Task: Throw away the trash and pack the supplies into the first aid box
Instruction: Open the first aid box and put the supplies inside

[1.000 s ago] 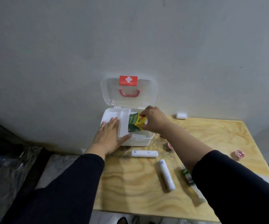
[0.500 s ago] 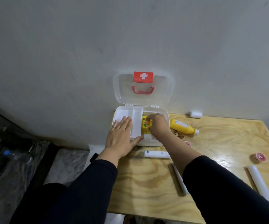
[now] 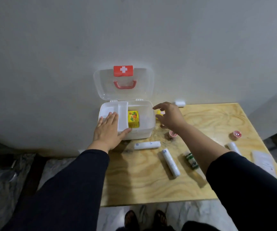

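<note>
Right hand (image 3: 171, 117) withdrawn from box (image 3: 144, 130), fingers spread.

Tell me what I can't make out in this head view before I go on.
- Yellow bottle: mostly hidden behind the right hand.
- Green-white roll: its far end is covered by the right forearm.
- Paper: print too small to read.
- Box floor under the white tray: hidden.

One head-worn wide camera looks forward and steeply down, close over the table (image 3: 151, 180).
</note>
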Demonstrator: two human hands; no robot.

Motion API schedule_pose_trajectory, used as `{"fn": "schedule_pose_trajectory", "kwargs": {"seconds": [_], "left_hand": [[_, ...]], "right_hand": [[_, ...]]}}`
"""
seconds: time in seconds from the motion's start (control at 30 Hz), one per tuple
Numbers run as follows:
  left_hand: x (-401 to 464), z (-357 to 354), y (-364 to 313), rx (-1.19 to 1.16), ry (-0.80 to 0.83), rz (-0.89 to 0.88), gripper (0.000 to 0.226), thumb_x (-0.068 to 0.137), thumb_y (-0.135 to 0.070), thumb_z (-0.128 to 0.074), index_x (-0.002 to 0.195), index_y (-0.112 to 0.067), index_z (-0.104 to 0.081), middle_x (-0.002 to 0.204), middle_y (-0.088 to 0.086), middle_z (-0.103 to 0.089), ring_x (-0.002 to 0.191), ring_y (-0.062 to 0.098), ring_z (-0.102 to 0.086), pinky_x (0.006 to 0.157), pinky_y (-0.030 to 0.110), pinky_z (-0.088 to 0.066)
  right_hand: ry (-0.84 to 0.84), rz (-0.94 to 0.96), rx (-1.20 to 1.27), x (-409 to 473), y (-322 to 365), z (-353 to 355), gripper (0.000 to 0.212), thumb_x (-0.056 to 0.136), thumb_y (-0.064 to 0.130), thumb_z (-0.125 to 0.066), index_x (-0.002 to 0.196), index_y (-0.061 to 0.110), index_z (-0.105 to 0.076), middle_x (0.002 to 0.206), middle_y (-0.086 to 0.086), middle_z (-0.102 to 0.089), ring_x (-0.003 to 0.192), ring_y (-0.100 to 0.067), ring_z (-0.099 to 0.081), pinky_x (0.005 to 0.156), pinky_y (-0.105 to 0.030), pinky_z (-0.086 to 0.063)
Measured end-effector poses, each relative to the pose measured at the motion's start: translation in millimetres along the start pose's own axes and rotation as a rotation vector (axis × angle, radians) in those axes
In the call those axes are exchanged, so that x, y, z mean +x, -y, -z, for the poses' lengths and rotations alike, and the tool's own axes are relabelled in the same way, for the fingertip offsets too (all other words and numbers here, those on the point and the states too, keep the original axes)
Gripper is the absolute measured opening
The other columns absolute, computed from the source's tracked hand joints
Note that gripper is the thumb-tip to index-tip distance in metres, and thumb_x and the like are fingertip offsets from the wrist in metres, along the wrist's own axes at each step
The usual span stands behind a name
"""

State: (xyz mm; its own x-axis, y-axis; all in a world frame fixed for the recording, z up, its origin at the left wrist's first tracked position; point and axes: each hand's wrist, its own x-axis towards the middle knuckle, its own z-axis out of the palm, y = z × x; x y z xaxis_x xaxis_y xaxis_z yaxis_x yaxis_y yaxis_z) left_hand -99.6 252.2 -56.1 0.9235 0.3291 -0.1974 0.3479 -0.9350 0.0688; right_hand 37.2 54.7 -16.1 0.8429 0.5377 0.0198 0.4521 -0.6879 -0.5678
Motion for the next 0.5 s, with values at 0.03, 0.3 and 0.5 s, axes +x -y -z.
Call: {"fn": "schedule_pose_trajectory", "kwargs": {"seconds": [0.03, 0.3, 0.5], "left_hand": [[-0.2, 1.1, -0.1, 0.005, 0.003, -0.001, 0.093, 0.087, -0.073, -0.015, 0.154, -0.009, -0.006, 0.163, 0.005, -0.004, 0.15, 0.017, 0.0, 0.123, 0.041, 0.0], [5.9, 35.7, -51.7, -0.074, -0.099, -0.127, 0.07, 0.096, -0.055, -0.032, 0.151, -0.013, -0.024, 0.16, 0.001, -0.021, 0.149, 0.016, -0.013, 0.122, 0.04, -0.005], [-7.9, 55.3, -158.0, -0.14, -0.045, -0.298, 0.049, 0.091, -0.046, -0.049, 0.135, -0.024, -0.05, 0.143, -0.001, -0.05, 0.129, 0.026, -0.047, 0.103, 0.036, -0.037]], "right_hand": [[0.002, -0.029, -0.009, -6.6, -8.0, 4.6, 0.033, 0.081, 0.006, -0.063, 0.113, 0.014, -0.067, 0.115, -0.011, -0.066, 0.105, -0.024, -0.061, 0.086, -0.028, -0.046], [-0.013, -0.246, -0.111, -78.4, -77.7, 44.0, 0.032, 0.083, 0.013, -0.066, 0.115, 0.014, -0.066, 0.117, -0.012, -0.066, 0.108, -0.027, -0.059, 0.091, -0.03, -0.044], [-0.021, -0.398, -0.123, -133.9, -128.2, 83.0, 0.034, 0.086, 0.02, -0.063, 0.119, 0.015, -0.063, 0.123, -0.01, -0.062, 0.113, -0.026, -0.057, 0.091, -0.031, -0.044]]}}
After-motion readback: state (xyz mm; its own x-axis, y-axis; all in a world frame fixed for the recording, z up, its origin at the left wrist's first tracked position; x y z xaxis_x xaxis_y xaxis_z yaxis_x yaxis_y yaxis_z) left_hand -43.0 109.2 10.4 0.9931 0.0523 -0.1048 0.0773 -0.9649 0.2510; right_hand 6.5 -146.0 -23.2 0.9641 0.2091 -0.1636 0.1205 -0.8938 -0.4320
